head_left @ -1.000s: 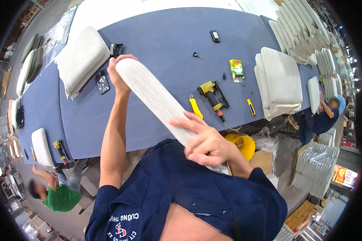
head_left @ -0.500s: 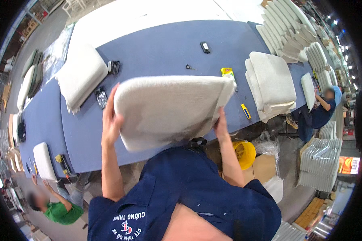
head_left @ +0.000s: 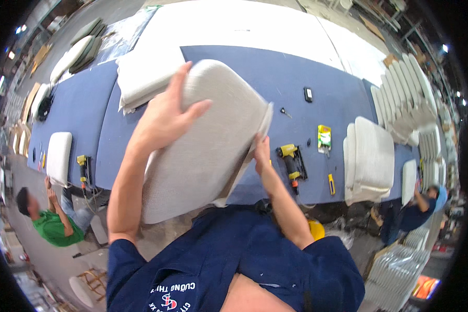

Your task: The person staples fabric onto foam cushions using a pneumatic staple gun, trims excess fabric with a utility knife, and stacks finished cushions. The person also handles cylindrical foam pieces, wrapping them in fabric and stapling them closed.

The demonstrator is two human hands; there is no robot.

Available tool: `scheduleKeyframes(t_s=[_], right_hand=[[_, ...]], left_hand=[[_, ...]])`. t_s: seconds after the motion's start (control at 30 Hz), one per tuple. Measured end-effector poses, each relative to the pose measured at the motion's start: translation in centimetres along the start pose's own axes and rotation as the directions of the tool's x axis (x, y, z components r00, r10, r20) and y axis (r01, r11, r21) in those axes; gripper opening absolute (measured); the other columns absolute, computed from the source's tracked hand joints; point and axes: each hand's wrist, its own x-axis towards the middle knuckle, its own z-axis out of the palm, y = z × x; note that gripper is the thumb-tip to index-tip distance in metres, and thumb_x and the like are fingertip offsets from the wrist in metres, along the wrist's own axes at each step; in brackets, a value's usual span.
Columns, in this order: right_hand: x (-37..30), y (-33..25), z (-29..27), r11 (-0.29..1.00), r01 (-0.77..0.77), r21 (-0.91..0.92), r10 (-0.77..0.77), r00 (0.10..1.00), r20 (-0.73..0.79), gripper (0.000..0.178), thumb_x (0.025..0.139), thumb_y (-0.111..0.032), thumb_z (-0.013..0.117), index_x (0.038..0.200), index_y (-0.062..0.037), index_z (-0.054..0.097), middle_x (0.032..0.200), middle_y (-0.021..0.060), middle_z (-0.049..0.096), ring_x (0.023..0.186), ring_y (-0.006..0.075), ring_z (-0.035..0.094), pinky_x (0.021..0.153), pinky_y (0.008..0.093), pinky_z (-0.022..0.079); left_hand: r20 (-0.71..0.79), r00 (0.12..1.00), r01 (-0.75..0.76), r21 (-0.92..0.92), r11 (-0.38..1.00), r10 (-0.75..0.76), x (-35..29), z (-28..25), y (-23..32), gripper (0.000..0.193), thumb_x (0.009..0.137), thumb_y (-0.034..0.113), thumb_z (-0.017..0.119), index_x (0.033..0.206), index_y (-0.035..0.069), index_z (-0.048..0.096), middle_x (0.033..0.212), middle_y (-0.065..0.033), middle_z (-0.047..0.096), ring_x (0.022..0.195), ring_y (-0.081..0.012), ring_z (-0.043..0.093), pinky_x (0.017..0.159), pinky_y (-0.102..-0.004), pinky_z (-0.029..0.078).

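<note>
A light grey upholstered seat cushion [head_left: 208,140] is held up at a slant above the near edge of the table. My left hand [head_left: 164,117] holds its upper left edge, thumb over the face and fingers along the side. At the opposite edge, my right hand [head_left: 262,151] grips a loose fold of the fabric; its fingertips are partly hidden by the cushion. To the right of that hand, a yellow and black staple gun [head_left: 292,164] lies on the blue table [head_left: 234,60].
Stacked cushions stand at the left [head_left: 145,73] and right [head_left: 372,156] of the table. Between them lie a yellow-handled screwdriver [head_left: 332,184], a yellow-green packet [head_left: 324,138] and a small black device [head_left: 308,94]. One co-worker [head_left: 57,223] is at far left, another [head_left: 416,213] at far right.
The cushion has turned from lying crosswise to a steep slant and shifted left, with both hands still on it. The staple gun, formerly hidden behind it, now shows.
</note>
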Motion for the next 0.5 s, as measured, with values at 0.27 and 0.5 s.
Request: scheduleKeyframes(t_s=[0.27,0.5], right_hand=[[-8.0,-14.6,6.0,0.769,0.59,0.245,-0.62,0.782,0.06,0.057,0.113,-0.042,0.041,0.153,-0.0011,0.048,0.16,0.0164,0.046,0.152,0.0283,0.038,0.125,0.0418,0.029],[-2.6,-17.4,4.0,0.866,0.367,0.339,-0.424,0.898,0.112,0.057,0.114,-0.045,0.04,0.146,-0.0014,0.058,0.156,0.0144,0.053,0.15,0.0256,0.041,0.124,0.039,0.03]], left_hand=[[0.185,0.943,-0.263,-0.092,0.96,0.276,6.7,12.3,-9.7,0.102,0.098,0.049,0.064,0.167,-0.006,0.011,0.168,-0.0341,0.026,0.154,-0.0416,0.038,0.126,-0.0412,0.032],[0.228,0.905,-0.193,-0.535,0.823,0.36,10.4,16.4,-12.6,0.073,0.112,0.048,0.04,0.168,0.003,0.023,0.172,-0.0198,0.029,0.16,-0.0284,0.026,0.13,-0.0415,0.021]])
